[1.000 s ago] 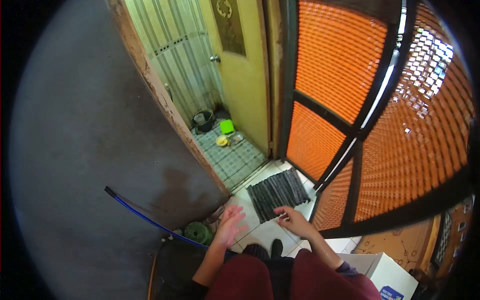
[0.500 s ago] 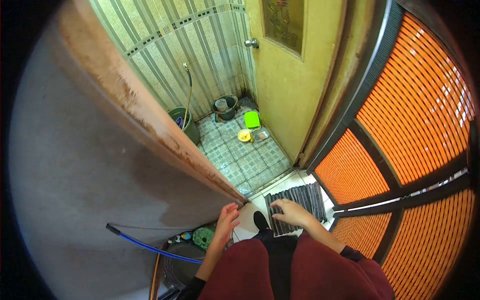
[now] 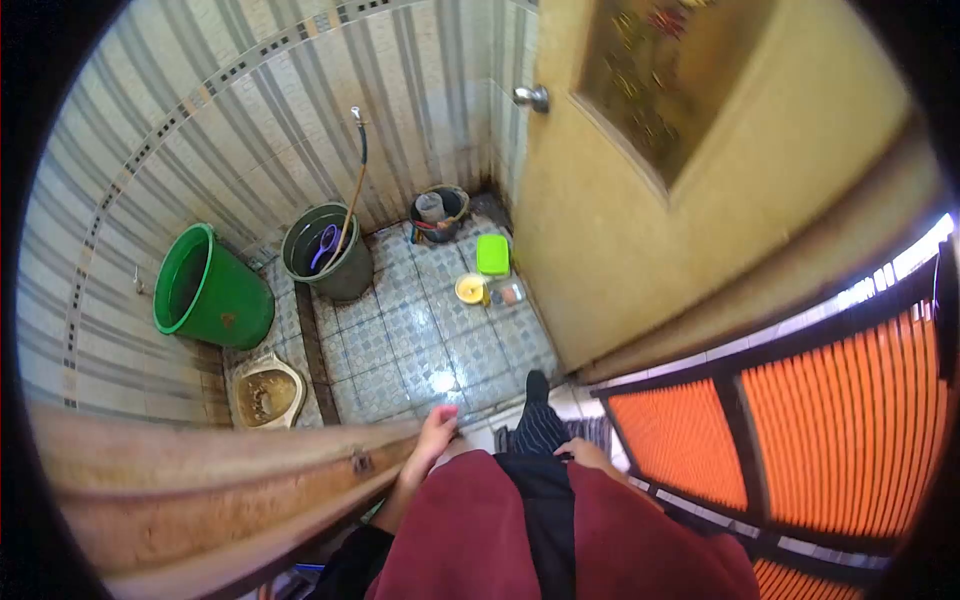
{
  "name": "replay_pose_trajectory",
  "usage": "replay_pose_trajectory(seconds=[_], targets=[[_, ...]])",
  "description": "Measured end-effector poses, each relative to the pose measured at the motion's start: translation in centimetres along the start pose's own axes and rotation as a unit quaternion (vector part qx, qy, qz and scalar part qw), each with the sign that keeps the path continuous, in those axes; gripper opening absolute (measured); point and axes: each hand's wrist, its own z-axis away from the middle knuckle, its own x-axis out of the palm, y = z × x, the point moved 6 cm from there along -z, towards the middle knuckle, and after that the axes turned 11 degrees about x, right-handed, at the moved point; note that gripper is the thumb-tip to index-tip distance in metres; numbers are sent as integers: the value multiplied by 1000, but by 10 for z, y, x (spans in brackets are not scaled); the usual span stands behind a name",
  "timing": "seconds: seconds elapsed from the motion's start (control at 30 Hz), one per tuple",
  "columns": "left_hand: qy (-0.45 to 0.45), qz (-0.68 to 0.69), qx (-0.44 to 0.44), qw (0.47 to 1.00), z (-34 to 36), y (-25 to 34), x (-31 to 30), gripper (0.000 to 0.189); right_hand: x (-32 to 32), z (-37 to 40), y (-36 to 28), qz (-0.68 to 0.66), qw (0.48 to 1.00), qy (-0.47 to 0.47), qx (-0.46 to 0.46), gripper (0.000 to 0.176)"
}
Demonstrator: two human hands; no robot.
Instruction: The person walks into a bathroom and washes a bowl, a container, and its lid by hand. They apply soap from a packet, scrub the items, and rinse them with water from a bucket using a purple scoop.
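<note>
My left hand (image 3: 436,432) is raised by the wooden door frame (image 3: 270,490), its fingers held up and partly blurred; nothing shows in it. Low in front of my body, my right hand (image 3: 585,452) rests near the dark trouser leg (image 3: 540,427), fingers bent, and whether it pinches cloth cannot be made out. A foot in a dark sock (image 3: 537,385) is at the bathroom threshold, over the edge of the grey mat (image 3: 598,430).
Beyond the threshold are a green bucket (image 3: 245,300), a dark bucket (image 3: 345,270) with a purple dipper, a squat toilet (image 3: 270,392), a small basin (image 3: 452,205), a green box (image 3: 492,254) and a yellow bowl (image 3: 470,289). A yellow door (image 3: 600,230) stands open, beside orange panels (image 3: 830,410).
The view has moved forward to the doorway, showing more of the bathroom. A foot has stepped to the threshold. My right hand has come in closer to my leg.
</note>
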Motion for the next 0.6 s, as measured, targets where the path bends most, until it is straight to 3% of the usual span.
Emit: replay_pose_trajectory(seconds=[0.03,0.1,0.2,0.23,0.27,0.43,0.6], targets=[[40,98,-67,992,-4,-7,-3,26,-13,-15,10,-34,997,56,-44,23],[-40,-125,53,990,-18,-32,-12,28,-44,-54,17,-19,995,11,-98,22],[-1,-133,28,991,-33,-13,-41,28,-59,-106,21,133,984,-116,-39,22],[4,-144,26,989,-51,-3,-59,28,-56,-124,44,74,994,-68,-51,17],[5,-154,26,988,-73,7,-76,28,-56,-142,54,138,978,-137,75,22],[14,-179,93,979,-232,79,-163,28,-176,-295,-60,135,987,-77,-24,23],[6,-150,28,988,-245,30,-200,29,-196,-327,-113,134,978,-149,-54,25]])
